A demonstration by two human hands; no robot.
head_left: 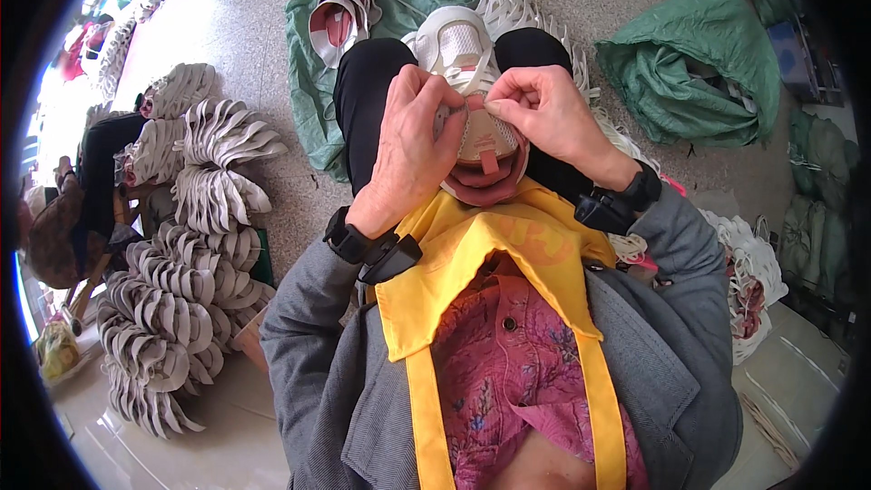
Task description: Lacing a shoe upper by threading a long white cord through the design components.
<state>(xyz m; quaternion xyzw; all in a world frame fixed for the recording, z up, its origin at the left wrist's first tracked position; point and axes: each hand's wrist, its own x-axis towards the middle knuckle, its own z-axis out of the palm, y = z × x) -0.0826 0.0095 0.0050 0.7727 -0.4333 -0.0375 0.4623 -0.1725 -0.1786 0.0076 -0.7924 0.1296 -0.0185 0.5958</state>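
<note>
A white mesh shoe [460, 44] with a pink lining rests between my knees, its toe pointing away from me. Its beige-pink tongue [488, 138] lies toward my apron. A white shoelace [474, 82] crosses the shoe's opening. My left hand [413, 132] is closed at the left eyelet edge, thumb and forefinger pinched on the shoe there. On the other side, my right hand [547, 113] pinches the lace close to the tongue's top; the fingertips partly hide it. Both hands almost meet over the opening.
Left of me stand stacks of grey-white shoe parts [168, 286]. Nested shoe uppers [343, 18] lie on a green sheet [313, 118] ahead. A green sack [694, 68] sits at the far right, and a bundle of white uppers [748, 277] near my right elbow.
</note>
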